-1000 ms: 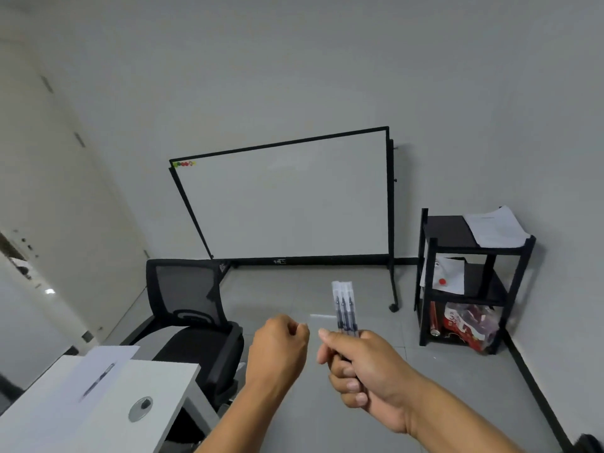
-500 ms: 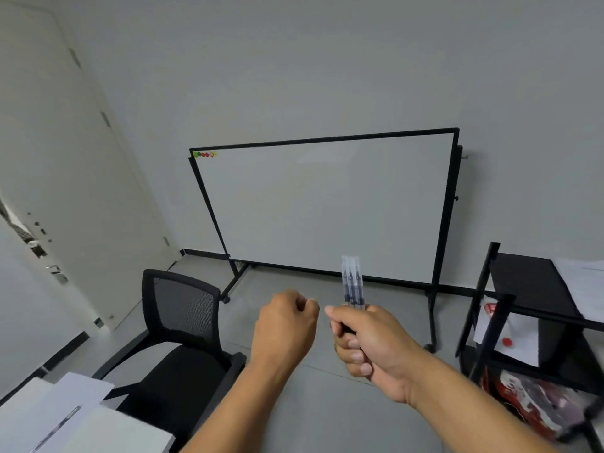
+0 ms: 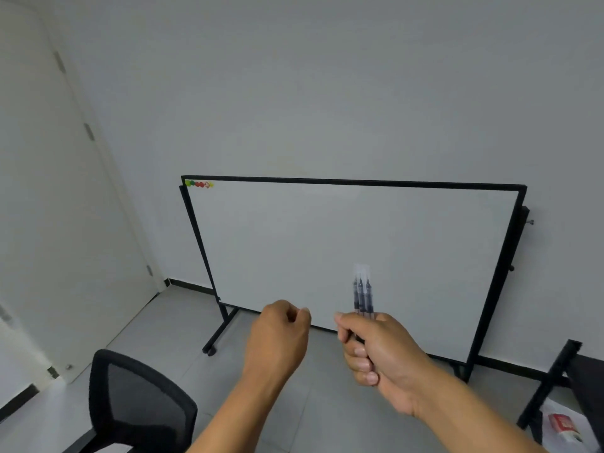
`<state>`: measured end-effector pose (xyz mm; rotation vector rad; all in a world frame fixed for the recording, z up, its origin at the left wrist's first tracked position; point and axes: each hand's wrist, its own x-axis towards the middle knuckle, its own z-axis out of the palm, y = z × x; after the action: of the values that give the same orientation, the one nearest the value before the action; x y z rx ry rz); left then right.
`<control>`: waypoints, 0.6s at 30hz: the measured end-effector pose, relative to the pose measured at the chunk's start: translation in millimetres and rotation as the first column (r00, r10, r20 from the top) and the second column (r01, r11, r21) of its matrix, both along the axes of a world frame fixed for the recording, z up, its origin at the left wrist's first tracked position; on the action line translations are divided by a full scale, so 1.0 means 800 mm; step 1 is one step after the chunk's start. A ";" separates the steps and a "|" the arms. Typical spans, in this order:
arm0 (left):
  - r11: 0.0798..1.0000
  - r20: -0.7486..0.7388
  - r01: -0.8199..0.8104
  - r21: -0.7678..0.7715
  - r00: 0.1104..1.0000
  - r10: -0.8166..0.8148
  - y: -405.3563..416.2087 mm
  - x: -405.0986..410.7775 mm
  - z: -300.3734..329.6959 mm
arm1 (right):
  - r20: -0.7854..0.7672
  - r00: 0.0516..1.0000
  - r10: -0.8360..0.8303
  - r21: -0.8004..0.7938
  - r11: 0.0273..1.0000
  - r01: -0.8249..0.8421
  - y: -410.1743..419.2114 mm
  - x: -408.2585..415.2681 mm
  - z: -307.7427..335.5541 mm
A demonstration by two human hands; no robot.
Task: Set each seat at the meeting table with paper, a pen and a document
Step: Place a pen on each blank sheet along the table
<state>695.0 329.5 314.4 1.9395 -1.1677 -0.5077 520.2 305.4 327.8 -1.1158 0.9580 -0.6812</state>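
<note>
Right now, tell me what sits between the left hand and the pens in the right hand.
Nothing. In the head view the left hand, curled and holding nothing, and the pens gripped in the right hand have only a bare gap between them, with the whiteboard far behind.

The pens (image 3: 362, 294) have clear caps and barrels with dark, near-black insides. The whiteboard (image 3: 353, 256) is plain white in a black frame, with green, red and yellow magnets (image 3: 199, 184) at its far left corner. The chair (image 3: 137, 402), near left, is black with dark grey mesh. The shelf (image 3: 552, 384) at right is black. The floor (image 3: 170, 325) is pale grey tile, the wall (image 3: 327, 93) plain whitish grey with a black skirting, the door (image 3: 58, 207) white.
</note>
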 end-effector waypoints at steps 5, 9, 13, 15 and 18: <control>0.996 0.015 -0.085 -0.019 0.996 0.085 -0.112 0.054 0.001 | 0.042 0.994 0.101 -0.046 0.994 -0.099 -0.131 0.069 0.006; 0.983 0.018 -0.183 -0.017 0.983 0.184 -0.202 0.100 -0.005 | 0.089 0.982 0.167 -0.040 0.986 -0.164 -0.244 0.120 -0.003; 0.942 0.065 -0.334 0.035 0.941 0.331 -0.296 0.158 -0.004 | 0.114 0.949 0.295 -0.019 0.955 -0.295 -0.364 0.195 0.002; 0.924 0.066 -0.376 0.063 0.926 0.372 -0.317 0.180 0.001 | 0.121 0.929 0.350 -0.018 0.936 -0.351 -0.399 0.228 0.007; 0.891 0.086 -0.446 0.083 0.894 0.440 -0.350 0.227 0.007 | 0.127 0.892 0.434 -0.004 0.900 -0.437 -0.448 0.287 0.012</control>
<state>877.0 49.8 320.2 2.2381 -0.7062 -0.2621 750.2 -52.8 337.5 -1.1999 0.5762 -0.3634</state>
